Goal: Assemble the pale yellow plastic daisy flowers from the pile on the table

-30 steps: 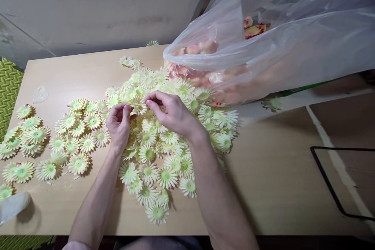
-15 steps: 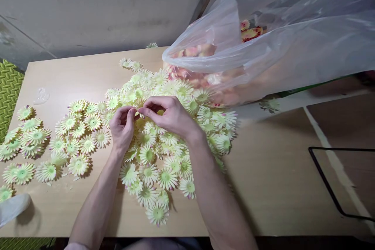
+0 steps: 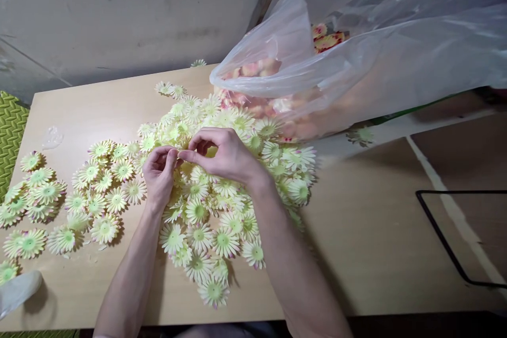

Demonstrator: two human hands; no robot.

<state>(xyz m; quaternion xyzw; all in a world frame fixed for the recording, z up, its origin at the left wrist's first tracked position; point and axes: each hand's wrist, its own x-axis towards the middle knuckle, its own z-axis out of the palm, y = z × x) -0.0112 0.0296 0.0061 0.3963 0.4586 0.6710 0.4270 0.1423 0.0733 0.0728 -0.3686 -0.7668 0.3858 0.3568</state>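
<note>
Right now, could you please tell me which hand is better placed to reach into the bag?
Right, probably. The right hand lies nearer the bag, whose mouth opens just beyond it; the left hand sits farther off.

Our left hand (image 3: 158,175) and right hand (image 3: 224,156) meet fingertip to fingertip, and the small piece pinched there is covered by our fingers; we cannot tell its shape. Both hands hide part of the flower pile (image 3: 198,210) beneath them. The plastic bag (image 3: 396,37) runs off the top and right edges, and its film blurs the pink pieces (image 3: 257,68) inside. The black frame (image 3: 459,191) is cut by the right edge, the white object (image 3: 18,289) by the left.
</note>
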